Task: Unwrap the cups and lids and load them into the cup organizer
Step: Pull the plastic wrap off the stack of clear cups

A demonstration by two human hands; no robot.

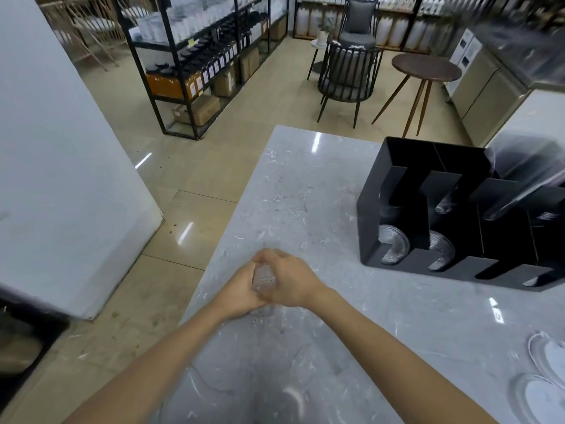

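Prob. a café/shop: stocked shelves (201, 56), chairs (348, 78), marble counter (305, 194).

Two bare forearms, hands (269, 283) without gloves, rings or watch, no sleeves

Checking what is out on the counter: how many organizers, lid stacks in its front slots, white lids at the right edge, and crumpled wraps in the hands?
Black organizer: 1
Lid stacks: 2
White lids: 2
Clear wrap: 1
Total: 6
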